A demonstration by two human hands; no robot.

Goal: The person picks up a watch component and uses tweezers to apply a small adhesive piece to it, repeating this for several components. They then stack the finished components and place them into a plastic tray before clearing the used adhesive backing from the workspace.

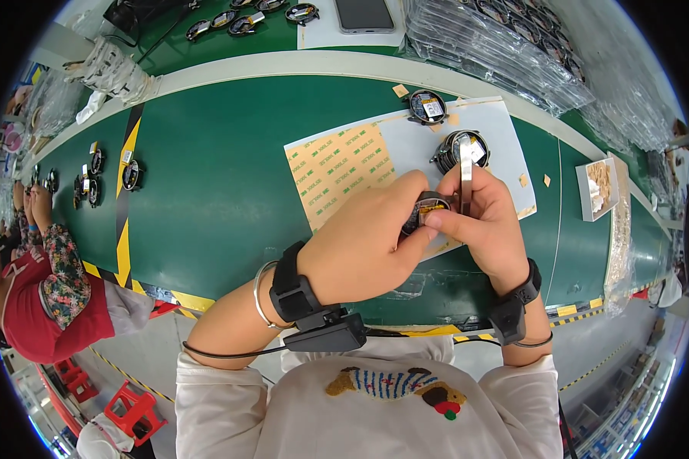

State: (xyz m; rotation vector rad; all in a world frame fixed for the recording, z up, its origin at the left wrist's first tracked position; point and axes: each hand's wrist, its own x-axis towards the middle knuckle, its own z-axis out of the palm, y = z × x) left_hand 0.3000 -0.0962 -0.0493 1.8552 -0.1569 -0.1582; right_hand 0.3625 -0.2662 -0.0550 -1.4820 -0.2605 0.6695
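Note:
My left hand [367,233] is closed around a small round watch case [413,217], whose inner side, with an orange-yellow part, faces up. My right hand [486,226] grips metal tweezers [466,172]. Its thumb presses on the edge of the same case. The tweezers' tips are hidden between the fingers. Just beyond my hands, more watch cases [476,151] are grouped close together on a white sheet [486,115]. Another open watch case [427,107] lies farther back. Left of them is a tan backing sheet [341,170] with green print.
Small tan squares [547,180] are scattered at the right, near a white box [595,190] of scraps. Clear plastic trays [490,57] are stacked behind. A phone [364,15] lies at the back. Watch cases [132,176] sit by the striped tape; a co-worker [53,298] is at left.

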